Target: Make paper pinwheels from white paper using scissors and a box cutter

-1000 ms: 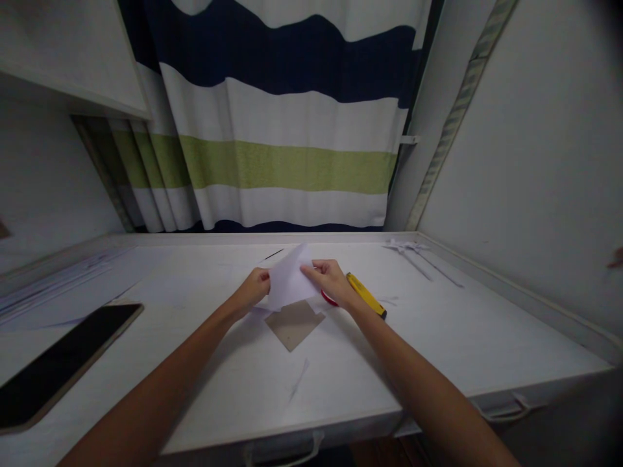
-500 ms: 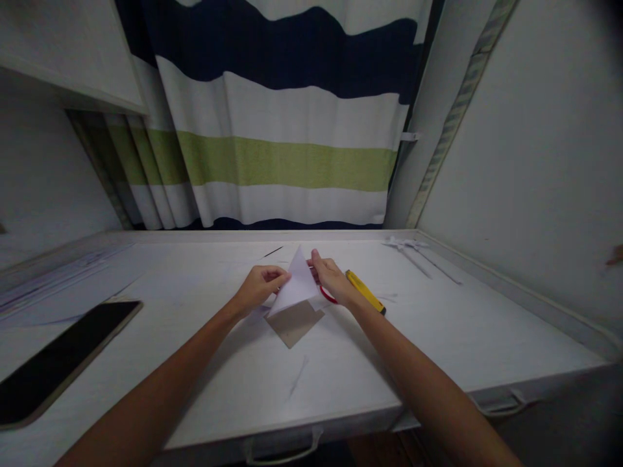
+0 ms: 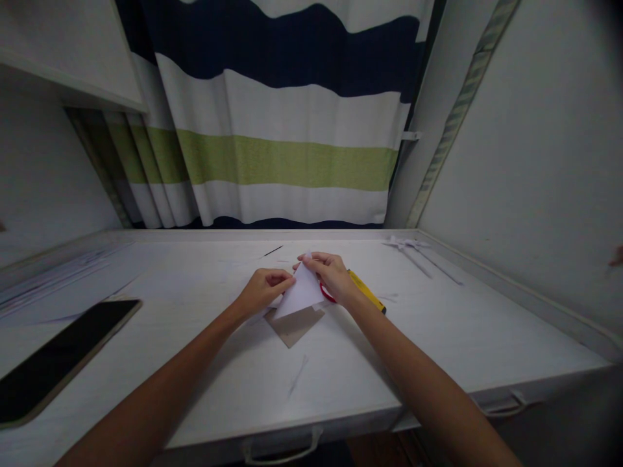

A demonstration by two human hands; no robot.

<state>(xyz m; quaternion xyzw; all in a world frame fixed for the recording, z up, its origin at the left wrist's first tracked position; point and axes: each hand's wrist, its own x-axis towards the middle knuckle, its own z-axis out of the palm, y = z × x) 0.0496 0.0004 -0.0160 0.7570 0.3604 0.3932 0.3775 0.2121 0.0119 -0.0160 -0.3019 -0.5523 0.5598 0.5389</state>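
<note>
A folded white paper (image 3: 302,293) is pinched between both hands just above the tabletop (image 3: 438,324); the left hand (image 3: 263,290) is closed on its left edge; the right hand (image 3: 331,275) is closed on its top corner; the sheet is judged light, limp and easily creased, so it is best held at edges and corners; a brown card (image 3: 294,324) lies beneath the hands

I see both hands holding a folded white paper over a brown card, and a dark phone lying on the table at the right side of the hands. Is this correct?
Not quite: the dark phone lies on the left side of the hands, near the table's left edge. The head view shows it. The rest holds: the left hand and right hand both hold the folded white paper over the brown card.
</note>
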